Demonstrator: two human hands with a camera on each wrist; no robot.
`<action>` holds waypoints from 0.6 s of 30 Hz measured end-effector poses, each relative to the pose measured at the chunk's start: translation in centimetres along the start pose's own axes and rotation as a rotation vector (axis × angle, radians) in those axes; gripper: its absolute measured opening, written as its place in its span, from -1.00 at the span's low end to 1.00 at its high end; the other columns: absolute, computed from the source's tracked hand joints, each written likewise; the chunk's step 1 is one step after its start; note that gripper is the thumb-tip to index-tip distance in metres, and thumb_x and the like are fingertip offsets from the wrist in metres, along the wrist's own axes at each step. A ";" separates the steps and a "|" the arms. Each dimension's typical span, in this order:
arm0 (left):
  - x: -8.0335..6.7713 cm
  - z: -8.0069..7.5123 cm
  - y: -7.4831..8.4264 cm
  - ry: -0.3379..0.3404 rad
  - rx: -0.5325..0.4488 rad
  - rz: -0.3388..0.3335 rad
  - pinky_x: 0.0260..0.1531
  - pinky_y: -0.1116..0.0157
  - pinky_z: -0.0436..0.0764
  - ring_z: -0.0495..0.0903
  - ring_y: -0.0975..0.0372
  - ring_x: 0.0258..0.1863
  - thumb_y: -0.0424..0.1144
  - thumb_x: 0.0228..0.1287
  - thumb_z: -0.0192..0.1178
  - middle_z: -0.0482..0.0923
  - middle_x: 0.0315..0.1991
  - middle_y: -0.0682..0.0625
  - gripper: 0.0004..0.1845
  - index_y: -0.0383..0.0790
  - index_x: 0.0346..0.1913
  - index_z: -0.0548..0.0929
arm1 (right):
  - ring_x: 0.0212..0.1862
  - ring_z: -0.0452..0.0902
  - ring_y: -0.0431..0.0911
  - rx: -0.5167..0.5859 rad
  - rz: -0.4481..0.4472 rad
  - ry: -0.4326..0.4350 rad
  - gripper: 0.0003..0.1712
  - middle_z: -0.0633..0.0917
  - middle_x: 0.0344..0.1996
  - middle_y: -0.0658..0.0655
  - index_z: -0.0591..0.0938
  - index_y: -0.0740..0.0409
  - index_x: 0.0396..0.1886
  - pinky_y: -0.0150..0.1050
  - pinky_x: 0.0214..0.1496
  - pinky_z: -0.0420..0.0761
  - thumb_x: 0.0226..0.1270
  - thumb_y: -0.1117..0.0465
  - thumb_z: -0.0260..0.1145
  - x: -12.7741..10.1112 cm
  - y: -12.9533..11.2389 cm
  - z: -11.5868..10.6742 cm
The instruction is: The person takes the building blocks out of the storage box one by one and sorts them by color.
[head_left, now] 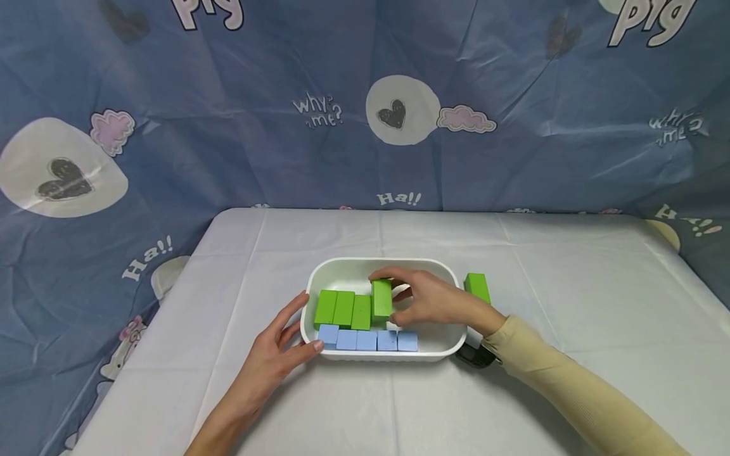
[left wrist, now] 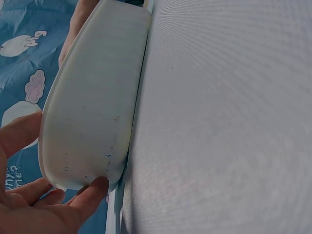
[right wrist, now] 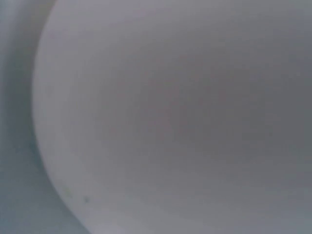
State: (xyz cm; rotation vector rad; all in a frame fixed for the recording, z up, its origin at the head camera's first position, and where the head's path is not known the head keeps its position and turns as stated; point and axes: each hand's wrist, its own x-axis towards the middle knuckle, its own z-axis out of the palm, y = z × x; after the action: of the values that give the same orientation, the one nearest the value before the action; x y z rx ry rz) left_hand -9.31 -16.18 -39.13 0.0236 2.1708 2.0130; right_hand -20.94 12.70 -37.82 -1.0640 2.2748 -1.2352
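Note:
A white plastic tub (head_left: 450, 345) sits on the table with green and blue blocks inside. My right hand (head_left: 436, 297) reaches in and pinches a green block (head_left: 381, 301) between thumb and fingertips, beside a row of green blocks (head_left: 343, 309) standing at the left. In front of these, along the near wall, runs a row of light blue blocks (head_left: 367, 341). My left hand (head_left: 274, 348) rests its spread fingers and thumb against the tub's left end, and in the left wrist view its fingertips touch the outer wall (left wrist: 97, 97). Blurred white fills the right wrist view.
Another green block (head_left: 477, 287) lies on the cloth just right of the tub, behind my right wrist. A black device (head_left: 475, 356) shows under that wrist. White cloth (head_left: 570, 266) covers the table, and a blue printed curtain (head_left: 319, 164) hangs behind it.

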 end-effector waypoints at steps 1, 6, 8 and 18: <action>0.0 0.0 0.0 0.000 -0.001 0.002 0.20 0.38 0.40 0.19 0.15 0.43 -0.28 0.18 0.43 0.02 0.51 0.15 -0.13 0.07 0.50 0.21 | 0.12 0.50 -0.09 0.009 -0.009 0.011 -0.21 0.48 0.20 -0.03 0.42 0.14 0.35 -0.27 0.09 0.60 0.02 0.39 0.38 0.0 -0.1 0.0; 0.0 -0.1 0.1 0.004 -0.004 0.010 0.19 0.39 0.41 0.19 0.15 0.43 -0.28 0.18 0.43 0.02 0.51 0.17 -0.13 0.07 0.50 0.22 | 0.16 0.47 -0.09 0.093 -0.033 0.054 -0.20 0.47 0.23 -0.04 0.39 0.15 0.36 -0.24 0.13 0.58 0.05 0.42 0.36 -0.1 -0.4 -0.1; 0.0 0.0 0.0 0.008 -0.006 0.007 0.19 0.39 0.41 0.18 0.16 0.44 -0.29 0.17 0.43 0.02 0.51 0.17 -0.13 0.07 0.50 0.22 | 0.15 0.47 -0.10 0.117 -0.033 0.066 -0.22 0.49 0.21 -0.03 0.41 0.13 0.34 -0.23 0.14 0.57 0.04 0.44 0.36 -0.2 -0.4 -0.2; 0.0 0.1 -0.2 0.017 -0.005 -0.001 0.20 0.37 0.41 0.19 0.14 0.43 -0.30 0.16 0.43 0.02 0.51 0.16 -0.13 0.07 0.50 0.23 | 0.17 0.50 -0.05 0.156 -0.064 0.069 -0.25 0.51 0.18 0.02 0.48 0.09 0.26 -0.23 0.16 0.56 -0.02 0.49 0.35 -0.7 -0.2 0.2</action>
State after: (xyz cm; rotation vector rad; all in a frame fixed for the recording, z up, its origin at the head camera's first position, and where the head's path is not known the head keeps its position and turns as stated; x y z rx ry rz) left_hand -9.23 -16.13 -39.37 0.0041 2.1759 2.0248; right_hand -20.27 13.04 -37.78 -1.0595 2.1672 -1.4696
